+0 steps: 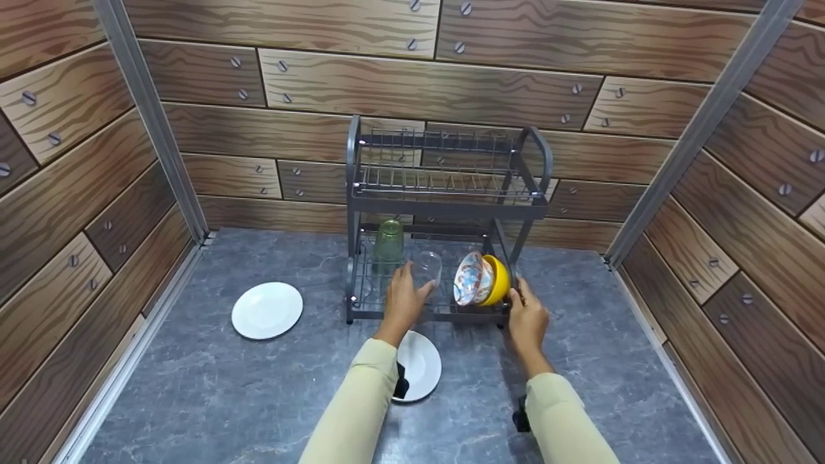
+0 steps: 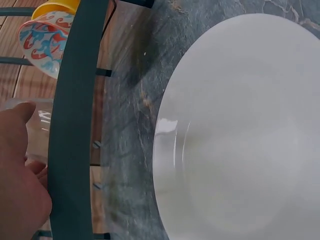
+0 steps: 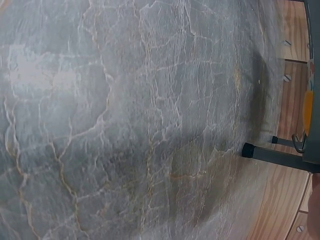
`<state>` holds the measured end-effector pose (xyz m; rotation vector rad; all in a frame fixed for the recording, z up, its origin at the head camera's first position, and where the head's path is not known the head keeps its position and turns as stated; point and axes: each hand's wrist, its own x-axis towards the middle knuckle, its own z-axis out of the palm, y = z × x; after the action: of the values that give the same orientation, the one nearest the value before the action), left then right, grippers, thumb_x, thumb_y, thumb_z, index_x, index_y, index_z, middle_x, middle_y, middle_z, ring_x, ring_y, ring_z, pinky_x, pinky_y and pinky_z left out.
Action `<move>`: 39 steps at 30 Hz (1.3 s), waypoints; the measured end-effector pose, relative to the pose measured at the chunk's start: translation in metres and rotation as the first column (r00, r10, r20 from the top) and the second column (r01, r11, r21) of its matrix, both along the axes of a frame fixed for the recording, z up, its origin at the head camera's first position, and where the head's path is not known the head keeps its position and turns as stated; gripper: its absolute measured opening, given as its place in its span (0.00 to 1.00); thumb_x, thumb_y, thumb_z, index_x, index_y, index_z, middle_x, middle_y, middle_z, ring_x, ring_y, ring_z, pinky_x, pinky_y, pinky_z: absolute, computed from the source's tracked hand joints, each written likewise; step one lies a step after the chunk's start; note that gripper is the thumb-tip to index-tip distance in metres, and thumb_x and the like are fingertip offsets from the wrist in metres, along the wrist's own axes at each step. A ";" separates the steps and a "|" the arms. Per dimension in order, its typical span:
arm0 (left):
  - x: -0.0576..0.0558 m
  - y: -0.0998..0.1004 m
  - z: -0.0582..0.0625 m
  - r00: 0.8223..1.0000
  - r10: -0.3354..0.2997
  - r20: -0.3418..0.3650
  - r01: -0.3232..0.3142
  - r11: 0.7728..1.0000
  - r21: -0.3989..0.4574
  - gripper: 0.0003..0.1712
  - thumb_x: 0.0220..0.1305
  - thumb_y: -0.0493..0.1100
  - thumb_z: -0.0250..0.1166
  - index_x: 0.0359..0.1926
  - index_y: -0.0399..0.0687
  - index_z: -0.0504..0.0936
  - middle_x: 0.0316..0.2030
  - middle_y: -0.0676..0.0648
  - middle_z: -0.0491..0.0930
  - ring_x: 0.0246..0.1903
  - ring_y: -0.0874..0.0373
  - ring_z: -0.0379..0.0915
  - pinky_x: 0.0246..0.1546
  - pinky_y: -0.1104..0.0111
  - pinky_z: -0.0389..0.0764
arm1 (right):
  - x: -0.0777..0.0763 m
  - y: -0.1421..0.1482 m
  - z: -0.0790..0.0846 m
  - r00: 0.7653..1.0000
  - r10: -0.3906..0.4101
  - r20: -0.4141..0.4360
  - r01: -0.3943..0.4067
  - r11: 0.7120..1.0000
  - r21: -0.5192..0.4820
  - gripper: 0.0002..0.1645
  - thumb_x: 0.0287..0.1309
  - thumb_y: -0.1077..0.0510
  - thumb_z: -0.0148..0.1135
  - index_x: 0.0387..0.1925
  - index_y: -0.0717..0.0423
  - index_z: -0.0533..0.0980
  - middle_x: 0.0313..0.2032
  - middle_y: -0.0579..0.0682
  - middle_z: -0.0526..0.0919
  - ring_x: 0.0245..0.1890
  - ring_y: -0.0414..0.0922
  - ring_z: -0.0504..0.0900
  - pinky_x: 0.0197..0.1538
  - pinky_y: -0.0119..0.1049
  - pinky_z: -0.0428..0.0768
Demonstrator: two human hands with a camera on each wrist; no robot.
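Pinching a clear, colourless drinking glass (image 1: 428,265) between thumb and fingers, the left hand (image 1: 402,303) reaches into the lower tier of a dark grey two-tier metal dish rack (image 1: 445,209). The clear glass is within that tier, near its middle; whether its base touches the wires cannot be told. Just beside it, further left and back, a translucent green drinking glass (image 1: 388,241) stands on the same tier. To the right, a white bowl with a blue and orange-red pattern (image 1: 469,280) is tipped on its side, its mouth facing left, with a plain bright yellow bowl (image 1: 501,283) tilted the same way and touching it from behind. The right hand (image 1: 528,319) grips the rack's lower right end, thumb and fingers bent about the rail; only a sliver of it enters the right wrist view. In front of the rack lies a round white plate (image 1: 420,367), partly covered by the left forearm in its pale yellow sleeve (image 1: 358,399); a second round white plate (image 1: 267,310) lies apart, left of the rack. Rack and plates rest on a grey marble-patterned surface (image 1: 193,399), enclosed by walls with a brown wood-plank print (image 1: 361,77) and grey metal corner strips (image 1: 142,96).
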<state>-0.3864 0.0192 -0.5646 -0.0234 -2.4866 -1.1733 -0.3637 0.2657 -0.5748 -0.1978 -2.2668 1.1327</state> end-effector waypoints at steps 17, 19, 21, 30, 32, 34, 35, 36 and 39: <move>-0.016 0.003 0.005 0.994 0.041 0.101 -0.050 0.995 0.083 0.32 0.60 0.47 0.74 0.57 0.35 0.69 0.49 0.35 0.77 0.47 0.37 0.79 0.51 0.51 0.80 | -0.004 0.004 -0.003 1.000 0.007 -0.026 -0.006 0.999 0.031 0.24 0.70 0.58 0.60 0.65 0.56 0.76 0.52 0.64 0.85 0.49 0.61 0.85 0.51 0.56 0.81; -0.018 0.002 0.005 0.995 0.043 0.088 -0.050 0.995 0.082 0.32 0.60 0.46 0.73 0.56 0.35 0.69 0.49 0.34 0.77 0.47 0.36 0.79 0.51 0.50 0.80 | -0.005 0.004 -0.004 0.999 0.010 -0.042 -0.008 0.999 0.038 0.23 0.70 0.58 0.61 0.64 0.56 0.76 0.52 0.64 0.85 0.49 0.61 0.85 0.51 0.56 0.81; -0.021 0.001 0.005 0.996 0.047 0.072 -0.053 0.995 0.084 0.31 0.61 0.45 0.73 0.55 0.34 0.68 0.49 0.34 0.77 0.47 0.35 0.79 0.51 0.50 0.79 | -0.005 0.003 -0.004 0.998 0.012 -0.055 -0.010 0.999 0.040 0.23 0.69 0.58 0.61 0.64 0.57 0.77 0.52 0.64 0.85 0.48 0.61 0.85 0.51 0.56 0.81; -0.036 0.002 0.007 0.996 0.078 0.038 -0.081 0.993 0.091 0.28 0.60 0.44 0.73 0.52 0.33 0.70 0.47 0.32 0.78 0.50 0.36 0.78 0.53 0.50 0.79 | -0.005 -0.001 -0.004 0.999 0.022 -0.045 -0.020 0.999 0.025 0.23 0.69 0.58 0.62 0.64 0.56 0.77 0.50 0.64 0.86 0.47 0.60 0.85 0.50 0.55 0.81; -0.039 0.003 0.008 0.995 0.091 0.047 -0.095 0.991 0.096 0.28 0.60 0.44 0.73 0.53 0.32 0.71 0.48 0.32 0.79 0.51 0.36 0.78 0.55 0.51 0.78 | -0.006 -0.002 -0.005 0.999 0.018 -0.050 -0.017 0.999 0.028 0.23 0.69 0.58 0.62 0.63 0.56 0.77 0.51 0.63 0.85 0.48 0.60 0.85 0.51 0.56 0.81; -0.042 0.006 0.008 0.993 0.107 0.052 -0.111 0.989 0.094 0.29 0.59 0.45 0.74 0.53 0.33 0.73 0.49 0.33 0.79 0.52 0.37 0.78 0.56 0.52 0.78 | -0.007 -0.002 -0.006 0.998 0.013 -0.062 -0.012 1.000 0.027 0.23 0.69 0.58 0.62 0.63 0.56 0.78 0.51 0.63 0.86 0.48 0.61 0.85 0.51 0.56 0.81; -0.044 0.007 0.008 0.992 0.112 0.050 -0.116 0.988 0.097 0.29 0.59 0.45 0.74 0.53 0.32 0.73 0.49 0.34 0.79 0.51 0.37 0.77 0.56 0.52 0.78 | -0.007 -0.001 -0.006 0.998 0.010 -0.070 -0.008 1.000 0.028 0.22 0.68 0.58 0.63 0.62 0.55 0.78 0.51 0.63 0.86 0.48 0.61 0.85 0.51 0.56 0.81; -0.046 0.009 0.007 0.992 0.117 0.049 -0.121 0.988 0.099 0.29 0.58 0.45 0.75 0.54 0.33 0.74 0.49 0.35 0.78 0.51 0.38 0.77 0.55 0.53 0.78 | -0.007 -0.001 -0.007 0.997 0.007 -0.078 -0.005 1.000 0.030 0.22 0.68 0.59 0.63 0.62 0.55 0.78 0.50 0.63 0.86 0.48 0.61 0.85 0.51 0.56 0.81; -0.051 0.014 0.006 0.991 0.126 0.037 -0.129 0.985 0.114 0.28 0.58 0.44 0.75 0.54 0.33 0.76 0.49 0.37 0.76 0.50 0.40 0.77 0.55 0.54 0.79 | -0.006 0.000 -0.008 0.995 -0.001 -0.100 0.005 0.999 0.039 0.22 0.67 0.60 0.64 0.61 0.56 0.79 0.48 0.64 0.86 0.46 0.62 0.86 0.50 0.57 0.81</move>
<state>-0.4374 0.0328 -0.5586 0.1837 -2.4017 -1.2694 -0.3696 0.2662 -0.5828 -0.1258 -2.1981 1.0714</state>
